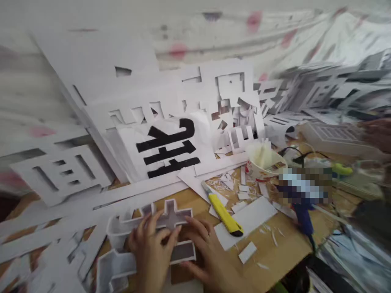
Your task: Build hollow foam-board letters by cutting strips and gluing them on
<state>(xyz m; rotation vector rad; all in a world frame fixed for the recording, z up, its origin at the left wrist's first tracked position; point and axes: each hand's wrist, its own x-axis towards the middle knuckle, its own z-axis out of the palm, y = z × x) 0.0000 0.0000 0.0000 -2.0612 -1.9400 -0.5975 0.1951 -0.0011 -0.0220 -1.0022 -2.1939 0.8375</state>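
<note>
A white hollow box-like character, with thin raised walls and a grey inside, lies at the near edge of the cardboard-brown table. My left hand is over its middle, thumb and forefinger closed on one of its walls. From the right, my right hand holds its edges with bent fingers, one of which wears a ring. The hands cover part of the character's middle. Beyond my right hand lies a yellow utility knife, next to a flat white strip.
White cut-out boards lean at the back, with a black-printed paper sheet. A paper bowl holds white scraps. A blue glue gun lies right, partly pixelated. Another person's hand shows at the far right.
</note>
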